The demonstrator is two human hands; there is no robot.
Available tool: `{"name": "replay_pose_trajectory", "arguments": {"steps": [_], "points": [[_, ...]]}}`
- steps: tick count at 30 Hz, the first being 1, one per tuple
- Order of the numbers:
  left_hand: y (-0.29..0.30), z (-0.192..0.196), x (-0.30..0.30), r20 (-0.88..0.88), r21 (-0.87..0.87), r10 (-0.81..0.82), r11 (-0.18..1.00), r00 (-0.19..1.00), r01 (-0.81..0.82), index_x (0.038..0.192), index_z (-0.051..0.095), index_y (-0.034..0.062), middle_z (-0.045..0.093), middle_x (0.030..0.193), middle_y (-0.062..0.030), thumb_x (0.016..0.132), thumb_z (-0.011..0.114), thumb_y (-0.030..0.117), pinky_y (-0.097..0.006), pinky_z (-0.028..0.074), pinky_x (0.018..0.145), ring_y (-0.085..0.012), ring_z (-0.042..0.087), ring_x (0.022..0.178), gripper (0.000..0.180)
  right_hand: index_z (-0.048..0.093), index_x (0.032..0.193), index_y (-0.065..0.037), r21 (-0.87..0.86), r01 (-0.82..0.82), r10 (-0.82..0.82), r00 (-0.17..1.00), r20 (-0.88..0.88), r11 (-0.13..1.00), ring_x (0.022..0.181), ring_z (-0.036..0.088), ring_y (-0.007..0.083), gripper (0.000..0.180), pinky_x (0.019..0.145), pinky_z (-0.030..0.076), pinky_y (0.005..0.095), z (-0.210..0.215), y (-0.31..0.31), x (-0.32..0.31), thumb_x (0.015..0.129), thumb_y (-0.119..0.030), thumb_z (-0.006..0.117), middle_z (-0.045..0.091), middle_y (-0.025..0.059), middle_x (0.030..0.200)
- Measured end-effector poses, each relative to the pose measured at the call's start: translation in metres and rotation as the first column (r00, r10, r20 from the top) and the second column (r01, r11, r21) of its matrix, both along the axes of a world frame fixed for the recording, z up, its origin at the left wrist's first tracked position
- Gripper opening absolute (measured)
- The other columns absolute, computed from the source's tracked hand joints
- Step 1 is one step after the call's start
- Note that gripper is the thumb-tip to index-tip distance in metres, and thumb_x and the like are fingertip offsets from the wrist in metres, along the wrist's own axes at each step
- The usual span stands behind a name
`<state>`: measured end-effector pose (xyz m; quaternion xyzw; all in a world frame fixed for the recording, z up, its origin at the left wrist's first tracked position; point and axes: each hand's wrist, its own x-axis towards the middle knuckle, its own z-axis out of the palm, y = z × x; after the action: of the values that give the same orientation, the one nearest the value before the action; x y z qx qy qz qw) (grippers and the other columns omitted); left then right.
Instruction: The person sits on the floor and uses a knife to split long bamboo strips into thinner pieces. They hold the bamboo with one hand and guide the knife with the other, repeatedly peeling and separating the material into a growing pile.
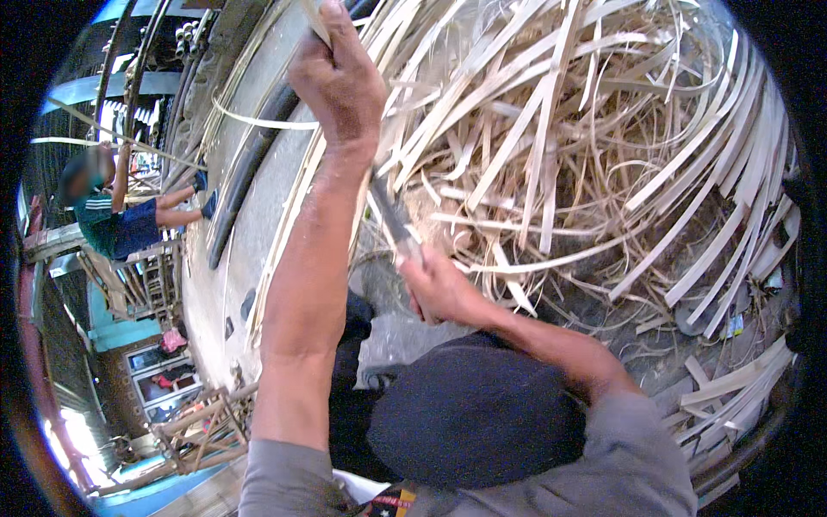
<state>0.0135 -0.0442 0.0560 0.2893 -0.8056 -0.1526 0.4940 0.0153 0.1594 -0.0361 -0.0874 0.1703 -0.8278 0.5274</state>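
Observation:
My left hand (pixel 340 77) is raised at the top centre, fingers closed around the upper end of a long pale bamboo strip (pixel 317 19). My right hand (pixel 439 289) sits lower, near the middle, gripping the handle of a knife (pixel 392 215) whose blade points up toward my left forearm. The strip runs down between the two hands, partly hidden by my left arm. My dark-clad knee (pixel 478 414) fills the lower centre.
A big tangled heap of split bamboo strips (pixel 603 146) covers the right half. A grey concrete ground (pixel 258 207) with a dark pipe (pixel 250 155) lies at left. Another person (pixel 121 220) sits far left. Wooden frames (pixel 198 431) stand lower left.

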Motion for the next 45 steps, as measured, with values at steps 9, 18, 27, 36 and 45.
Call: {"name": "replay_pose_trajectory", "arguments": {"steps": [9, 18, 27, 36, 45], "points": [[-0.005, 0.008, 0.001, -0.177, 0.005, 0.088, 0.996, 0.980, -0.089, 0.058, 0.037, 0.0146, 0.031, 0.052, 0.0087, 0.104, 0.053, 0.043, -0.030, 0.018, 0.046, -0.0043, 0.027, 0.050, 0.056, 0.057, 0.088, -0.007, 0.332, -0.246, 0.374, 0.830, -0.413, 0.911, 0.053, 0.054, 0.0134, 0.035, 0.046, 0.042, 0.0300, -0.017, -0.002, 0.011, 0.103, -0.038, 0.050, 0.054, 0.0035, 0.060], [0.002, 0.006, -0.002, -0.134, 0.029, 0.074, 0.997, 0.988, -0.071, 0.060, 0.039, 0.0146, 0.030, 0.056, 0.0093, 0.104, 0.054, 0.038, -0.029, 0.019, 0.048, -0.0038, 0.026, 0.053, 0.052, 0.046, 0.091, -0.005, 0.464, -0.583, 0.725, 0.651, -0.223, 0.667, 0.051, 0.054, 0.0144, 0.034, 0.044, 0.044, 0.0324, -0.030, -0.014, 0.062, 0.102, -0.036, 0.049, 0.052, 0.0025, 0.065], [-0.003, -0.065, 0.068, 0.423, 0.336, -0.130, 0.942, 0.897, -0.022, 0.068, 0.057, 0.0023, 0.047, 0.055, 0.0028, 0.093, 0.070, 0.040, -0.027, 0.038, 0.054, -0.0065, 0.041, 0.058, 0.047, 0.047, 0.113, 0.004, 0.550, -0.225, 0.587, 0.450, -0.673, 0.804, 0.049, 0.059, 0.0208, 0.040, 0.046, 0.047, 0.0388, -0.052, -0.003, 0.063, 0.102, -0.034, 0.048, 0.059, 0.0124, 0.066], [0.006, -0.052, 0.096, 0.057, 0.452, -0.018, 0.892, 0.998, -0.009, 0.055, 0.048, 0.0090, 0.042, 0.053, 0.0062, 0.100, 0.060, 0.038, -0.027, 0.027, 0.048, -0.0045, 0.035, 0.052, 0.055, 0.049, 0.122, 0.001, 0.157, -0.589, 0.610, 0.764, -0.210, 0.792, 0.048, 0.055, 0.0185, 0.040, 0.045, 0.049, 0.0372, -0.029, -0.111, 0.069, 0.093, -0.025, 0.056, 0.055, 0.0087, 0.074], [-0.008, -0.001, 0.133, -0.178, 0.378, -0.005, 0.923, 0.984, 0.074, 0.055, 0.038, 0.0124, 0.035, 0.047, 0.0045, 0.104, 0.047, 0.046, -0.025, 0.028, 0.042, -0.0060, 0.036, 0.043, 0.060, 0.055, 0.089, 0.001, 0.269, -0.519, 0.576, 0.633, -0.517, 0.811, 0.049, 0.058, 0.0180, 0.022, 0.045, 0.048, 0.0344, -0.009, -0.130, 0.077, 0.091, -0.021, 0.056, 0.059, 0.0092, 0.063]]}}
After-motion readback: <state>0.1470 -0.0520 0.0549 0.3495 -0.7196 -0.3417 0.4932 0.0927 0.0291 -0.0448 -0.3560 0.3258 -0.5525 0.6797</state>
